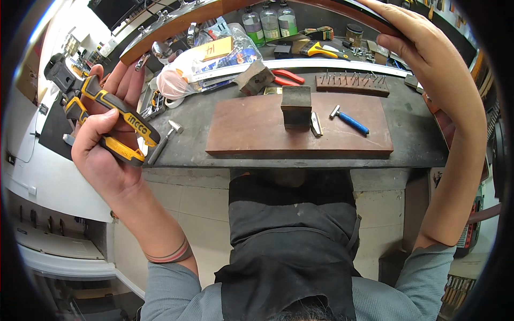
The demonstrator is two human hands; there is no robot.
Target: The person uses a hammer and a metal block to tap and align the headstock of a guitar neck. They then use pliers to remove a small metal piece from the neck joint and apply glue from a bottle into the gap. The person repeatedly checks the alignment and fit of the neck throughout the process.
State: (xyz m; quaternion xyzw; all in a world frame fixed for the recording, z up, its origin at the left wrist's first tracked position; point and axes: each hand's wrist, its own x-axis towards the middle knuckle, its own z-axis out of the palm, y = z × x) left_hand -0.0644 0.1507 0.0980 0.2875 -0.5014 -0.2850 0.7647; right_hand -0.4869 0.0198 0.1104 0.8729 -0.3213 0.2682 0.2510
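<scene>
My left hand [110,155] is raised at the left, its thumb closed over a pair of yellow-and-black pliers [120,113] with the jaws pointing up and left. Those fingertips reach the left end of a long wooden rail [211,13] that arches across the top, with chrome fittings along it. At the rail's right end is my right hand [420,40], fingers stretched along one side and thumb beneath; part of that grip is cut off by the frame's edge. Below, a metal block [296,107] stands on a brown board [243,125], beside a small blue-handled hammer [350,120].
Another hammer [166,140] lies near the bench's left edge. Behind the board are red-handled pliers [288,78], a wooden stand of small bits [353,84] and a plastic bag [179,77]. Several bottles [270,24] and a yellow utility knife [321,51] sit further back.
</scene>
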